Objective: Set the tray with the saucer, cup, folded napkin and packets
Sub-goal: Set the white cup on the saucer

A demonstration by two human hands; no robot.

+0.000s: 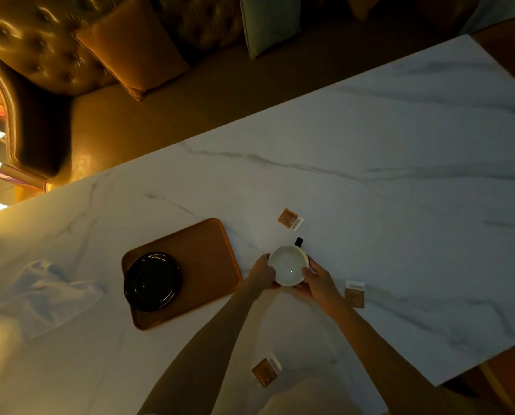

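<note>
**Holding the cup with two hands**

Sitting on a white marble table (370, 139) is a brown tray (203, 259). A black saucer (152, 281) lies on the left part of the tray. The rest of the tray is bare.

Just to the right of the tray, off it, is the cup (289, 265). It is white inside and has a dark handle that points away from the person. Nothing is in the cup.

Both hands are on the cup. The left hand (263, 272) has its fingers wrapped against the left side of the cup. The right hand (317, 280) has its fingers pressed on the right side. The two hands squeeze the cup between them. I cannot tell if the cup is lifted or sits on the table.

A crumpled white napkin (48, 290) lies on the table, left of the tray. It is not folded.

Three small brown packets are spread out on the table. One packet (290, 218) is beyond the cup. A second packet (354, 293) is close by the right wrist. A third packet (266, 369) lies between the two arms, near the person.

Behind the table is a brown sofa (40, 49) with cushions (130, 46).
</note>
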